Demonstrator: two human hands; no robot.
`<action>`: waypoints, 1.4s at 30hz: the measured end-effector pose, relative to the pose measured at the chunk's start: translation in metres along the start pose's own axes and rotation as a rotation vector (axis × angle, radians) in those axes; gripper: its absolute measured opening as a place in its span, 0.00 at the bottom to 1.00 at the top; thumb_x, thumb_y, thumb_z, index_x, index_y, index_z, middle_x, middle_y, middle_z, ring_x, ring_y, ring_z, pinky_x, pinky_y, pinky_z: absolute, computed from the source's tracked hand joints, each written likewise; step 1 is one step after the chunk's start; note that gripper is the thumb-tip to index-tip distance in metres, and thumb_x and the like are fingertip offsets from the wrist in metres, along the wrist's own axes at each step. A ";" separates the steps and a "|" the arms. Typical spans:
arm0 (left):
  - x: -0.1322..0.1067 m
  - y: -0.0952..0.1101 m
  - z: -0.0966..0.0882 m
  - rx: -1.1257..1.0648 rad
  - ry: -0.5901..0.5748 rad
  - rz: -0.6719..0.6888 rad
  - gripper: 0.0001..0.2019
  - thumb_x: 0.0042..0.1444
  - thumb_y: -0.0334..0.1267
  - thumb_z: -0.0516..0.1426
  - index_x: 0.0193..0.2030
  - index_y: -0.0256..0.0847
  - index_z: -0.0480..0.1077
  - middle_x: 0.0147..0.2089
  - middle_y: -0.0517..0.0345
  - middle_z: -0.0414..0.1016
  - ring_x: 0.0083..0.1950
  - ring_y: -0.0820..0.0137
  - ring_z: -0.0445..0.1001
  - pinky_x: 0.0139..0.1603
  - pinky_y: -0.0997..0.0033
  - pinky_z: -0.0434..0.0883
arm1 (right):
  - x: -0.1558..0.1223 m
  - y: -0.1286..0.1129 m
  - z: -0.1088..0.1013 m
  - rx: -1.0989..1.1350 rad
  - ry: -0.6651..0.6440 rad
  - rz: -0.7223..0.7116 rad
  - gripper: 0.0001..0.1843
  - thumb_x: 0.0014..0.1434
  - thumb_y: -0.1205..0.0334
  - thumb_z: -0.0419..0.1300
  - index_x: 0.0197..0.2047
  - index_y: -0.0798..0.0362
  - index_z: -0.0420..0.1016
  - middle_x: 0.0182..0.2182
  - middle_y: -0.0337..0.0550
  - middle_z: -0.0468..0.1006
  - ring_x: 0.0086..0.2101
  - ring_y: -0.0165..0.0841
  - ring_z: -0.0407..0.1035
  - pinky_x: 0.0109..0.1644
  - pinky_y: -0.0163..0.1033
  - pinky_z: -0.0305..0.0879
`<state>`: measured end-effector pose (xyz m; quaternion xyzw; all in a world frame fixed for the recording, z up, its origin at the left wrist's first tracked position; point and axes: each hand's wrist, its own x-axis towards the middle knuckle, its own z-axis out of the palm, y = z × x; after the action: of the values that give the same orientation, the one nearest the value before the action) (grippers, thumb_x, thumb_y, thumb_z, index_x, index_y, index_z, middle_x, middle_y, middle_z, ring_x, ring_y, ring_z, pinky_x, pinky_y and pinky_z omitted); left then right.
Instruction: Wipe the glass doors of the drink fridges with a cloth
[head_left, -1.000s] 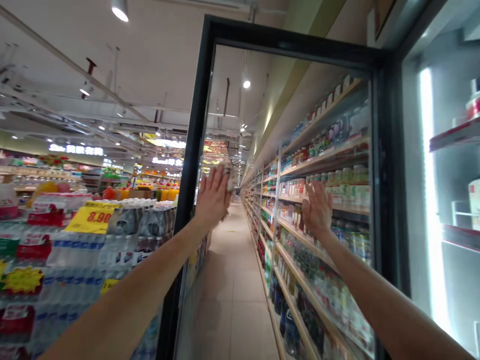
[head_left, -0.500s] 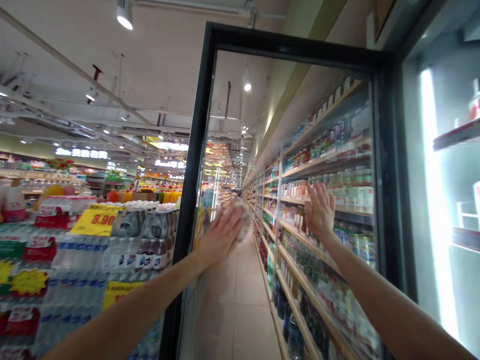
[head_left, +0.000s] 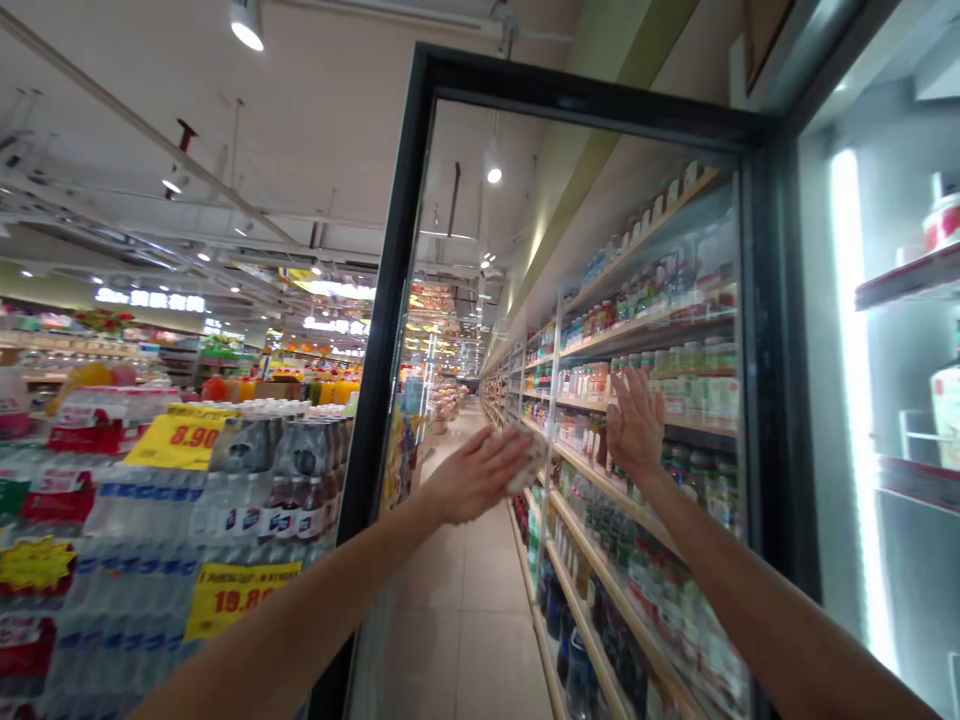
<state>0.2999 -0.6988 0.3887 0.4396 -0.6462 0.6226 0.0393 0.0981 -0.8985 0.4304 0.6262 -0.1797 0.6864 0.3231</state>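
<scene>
A glass cooler door (head_left: pixel 381 340) with a black frame stands swung out in front of me. My left hand (head_left: pixel 484 475) lies over a pale, crumpled cloth (head_left: pixel 531 462), its fingers extended, pressing it toward the glass near the middle of the pane. Part of the cloth is hidden under the palm. My right hand (head_left: pixel 635 425) is raised flat against or just in front of the glass, farther right, with nothing in it. Whether its palm touches the pane I cannot tell.
Beyond the glass, drink shelves (head_left: pixel 600 405) line a tiled aisle (head_left: pixel 480 600). The lit cooler interior (head_left: pixel 847 400) opens on the right, with shelves and bottles. Stacked bottle packs (head_left: pixel 255 500) with yellow price signs (head_left: pixel 176 437) fill the left.
My left hand has slid the cloth to the right and slightly down across the glass. My right hand stays in nearly the same place. The view has shifted slightly.
</scene>
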 end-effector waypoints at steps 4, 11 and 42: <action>0.028 0.024 0.006 -0.015 0.025 -0.150 0.26 0.60 0.42 0.44 0.64 0.37 0.51 0.69 0.51 0.45 0.69 0.62 0.41 0.66 0.54 0.47 | 0.000 0.001 0.000 0.004 0.020 -0.008 0.25 0.62 0.59 0.42 0.63 0.50 0.54 0.62 0.48 0.56 0.63 0.37 0.46 0.63 0.50 0.44; 0.054 0.019 0.008 -0.075 0.019 0.003 0.25 0.61 0.44 0.41 0.64 0.40 0.51 0.69 0.57 0.44 0.70 0.63 0.40 0.66 0.55 0.47 | 0.000 0.001 0.000 0.042 0.030 -0.010 0.25 0.62 0.60 0.42 0.62 0.49 0.54 0.62 0.48 0.57 0.62 0.37 0.47 0.63 0.51 0.45; -0.051 -0.013 0.002 -0.007 -0.028 0.205 0.25 0.58 0.43 0.48 0.63 0.48 0.52 0.68 0.62 0.49 0.69 0.69 0.41 0.68 0.61 0.39 | 0.001 -0.002 -0.001 0.047 0.008 0.058 0.24 0.62 0.60 0.41 0.60 0.48 0.60 0.60 0.45 0.61 0.62 0.36 0.49 0.63 0.50 0.44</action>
<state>0.3396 -0.6720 0.3677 0.3796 -0.6907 0.6147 -0.0322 0.0988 -0.8959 0.4308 0.6255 -0.1803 0.7018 0.2892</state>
